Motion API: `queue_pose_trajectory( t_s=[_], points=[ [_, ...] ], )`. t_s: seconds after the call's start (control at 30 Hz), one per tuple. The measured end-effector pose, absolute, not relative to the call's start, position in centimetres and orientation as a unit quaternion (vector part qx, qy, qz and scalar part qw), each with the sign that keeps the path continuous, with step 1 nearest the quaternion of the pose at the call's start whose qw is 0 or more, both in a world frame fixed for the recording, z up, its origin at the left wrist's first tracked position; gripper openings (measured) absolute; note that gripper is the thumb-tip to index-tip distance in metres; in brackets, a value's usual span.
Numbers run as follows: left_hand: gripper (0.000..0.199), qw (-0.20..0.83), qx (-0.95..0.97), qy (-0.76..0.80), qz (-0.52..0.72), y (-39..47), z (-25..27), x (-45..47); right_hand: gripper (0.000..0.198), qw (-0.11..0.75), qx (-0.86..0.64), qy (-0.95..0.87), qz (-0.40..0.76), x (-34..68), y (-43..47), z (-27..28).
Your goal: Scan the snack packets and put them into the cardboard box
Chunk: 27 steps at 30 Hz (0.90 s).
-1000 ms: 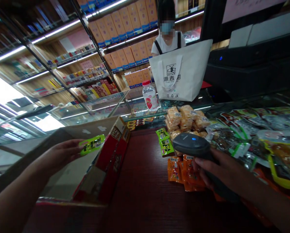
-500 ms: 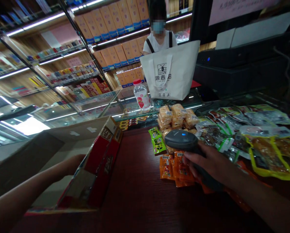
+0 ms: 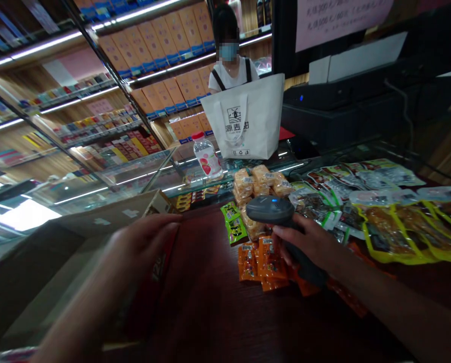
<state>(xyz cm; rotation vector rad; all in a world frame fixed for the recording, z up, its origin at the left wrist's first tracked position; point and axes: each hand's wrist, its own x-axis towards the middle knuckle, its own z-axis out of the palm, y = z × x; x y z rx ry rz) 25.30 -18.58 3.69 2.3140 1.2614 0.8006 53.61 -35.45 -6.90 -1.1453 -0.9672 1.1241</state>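
One box lies leftmost; the left hand, blurred above its right wall, extends its fingers, thumb apart, apparently empty. Rightward lie two green packets, their row running away from the person, nearer the right hand, which is clamped around one scanner.

Left hand blurred with fingers extended, right hand curled in a grip, forearms angled inward
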Motion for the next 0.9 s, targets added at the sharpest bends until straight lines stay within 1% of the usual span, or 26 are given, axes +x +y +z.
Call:
queue_pose_trajectory(
  t_s=[0.03,0.13,0.2,0.27,0.3,0.4,0.57,0.73,0.83,0.9],
  points=[
    [0.025,0.191,0.859,0.413,0.234,-18.8,2.0,27.3,0.034,0.592,-0.496,-0.414,0.482,53.6,-35.4,-6.9],
    [0.028,0.199,0.881,0.385,0.187,-17.5,-3.3,32.7,0.034,0.595,-0.493,-0.411,0.483,53.5,-35.3,-7.0],
    [0.038,0.212,0.871,0.405,0.177,-15.5,-6.0,35.3,0.032,0.597,-0.487,-0.416,0.483,53.5,-35.2,-7.0],
    [0.05,0.226,0.86,0.423,0.175,-13.6,-7.8,36.7,0.031,0.595,-0.488,-0.417,0.483,53.5,-35.2,-6.9],
    [0.052,0.233,0.857,0.425,0.174,-12.8,-8.3,37.1,0.031,0.594,-0.49,-0.414,0.486,53.5,-35.2,-6.8],
    [0.049,0.243,0.854,0.424,0.178,-11.3,-8.9,37.5,0.029,0.589,-0.493,-0.404,0.498,53.5,-35.3,-6.4],
    [0.052,0.26,0.811,0.472,0.229,-10.2,-9.1,36.4,0.03,0.584,-0.497,-0.406,0.498,53.4,-35.1,-6.2],
    [0.037,0.33,0.748,0.502,0.283,-10.3,-9.0,33.8,0.028,0.581,-0.498,-0.403,0.502,53.5,-35.0,-6.9],
    [0.04,0.367,0.711,0.507,0.321,-12.0,-8.5,31.9,0.028,0.572,-0.492,-0.418,0.506,53.7,-35.0,-7.2],
    [0.044,0.431,0.658,0.5,0.363,-14.0,-8.0,30.9,0.029,0.57,-0.494,-0.417,0.507,53.7,-35.2,-7.2]
  ],
)
